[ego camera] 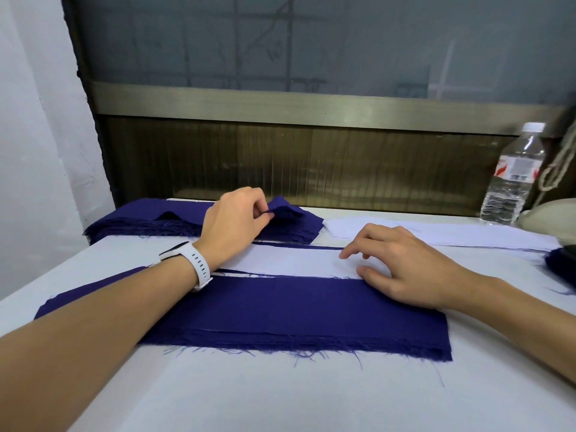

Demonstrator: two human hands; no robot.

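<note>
Two hands at work. Left hand [233, 219] reaches to the back-left stack [140, 216] of dark blue-violet cloth cuts. Thumb and forefinger pinch the top piece [285, 210] near its right end and lift that end into a small hump, other fingers curled in. Rest of the top piece lies flat on the stack. Stack: flat rectangular cuts, matte weave, near edge heavily frayed with loose threads sticking out. Right hand [399, 263] lies palm down, fingers loosely spread and slightly bent, fingertips on the white strip [286, 260], heel over the front piece [311, 310]. Front piece: same blue-violet cloth, long rectangle, several layers visible at the near edge, frayed fringe there, threads straggling onto the table [280, 400]. White strip runs across just behind it, overlapping its far edge; a thin blue edge shows behind the strip too. White watch [193, 260] on left wrist. Bottle [514, 176] upright back right, clear, white cap. White sheets [436, 233] lie flat beyond the right hand.
</note>
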